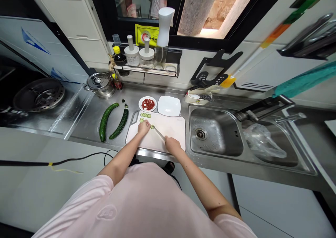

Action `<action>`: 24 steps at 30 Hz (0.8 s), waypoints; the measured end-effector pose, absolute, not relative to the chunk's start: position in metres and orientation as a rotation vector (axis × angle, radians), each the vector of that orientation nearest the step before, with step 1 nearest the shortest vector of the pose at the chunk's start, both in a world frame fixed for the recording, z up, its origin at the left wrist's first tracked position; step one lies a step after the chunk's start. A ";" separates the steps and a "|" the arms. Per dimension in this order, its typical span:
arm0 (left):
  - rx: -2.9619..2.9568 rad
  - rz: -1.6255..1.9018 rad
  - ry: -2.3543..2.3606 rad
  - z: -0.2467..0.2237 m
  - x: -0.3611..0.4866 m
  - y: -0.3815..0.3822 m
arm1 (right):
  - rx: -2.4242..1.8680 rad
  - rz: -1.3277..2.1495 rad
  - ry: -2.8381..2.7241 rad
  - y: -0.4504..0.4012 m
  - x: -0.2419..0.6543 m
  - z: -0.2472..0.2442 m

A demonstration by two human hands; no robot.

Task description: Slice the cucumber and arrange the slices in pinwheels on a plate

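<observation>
My right hand (173,145) is closed around the handle of a knife (159,133), its blade pointing up and left across a white cutting board (168,129). At the knife's tip lies a round cucumber slice (152,126). Just left of that slice is my left hand (144,127), its fingers drawn together; what they pinch, if anything, is hidden. A short row of cucumber slices (146,115) lies near the board's top edge, with another slice (142,120) below it. To the board's left rest a whole cucumber (105,123) and a cut cucumber (120,125).
Behind the board stand a plate of chopped red pieces (147,104) and a white square plate (169,106). A sink (215,140) is on the right, a lidded pot (100,85) at back left. A shelf with jars (147,57) overhangs the counter. Cucumber ends (126,105) lie nearby.
</observation>
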State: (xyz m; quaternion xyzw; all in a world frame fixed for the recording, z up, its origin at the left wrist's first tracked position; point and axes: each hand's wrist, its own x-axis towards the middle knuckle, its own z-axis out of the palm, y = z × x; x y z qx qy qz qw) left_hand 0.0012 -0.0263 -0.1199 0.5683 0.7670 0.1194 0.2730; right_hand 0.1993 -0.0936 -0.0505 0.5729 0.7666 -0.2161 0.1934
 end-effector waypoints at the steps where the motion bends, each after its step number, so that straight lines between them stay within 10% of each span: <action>1: 1.532 0.327 2.063 -0.121 0.001 -0.026 | 1.608 -0.604 2.150 -0.094 0.199 -0.051; 24: 1.541 0.329 2.070 -0.124 0.001 -0.026 | 1.609 -0.620 2.168 -0.091 0.198 -0.053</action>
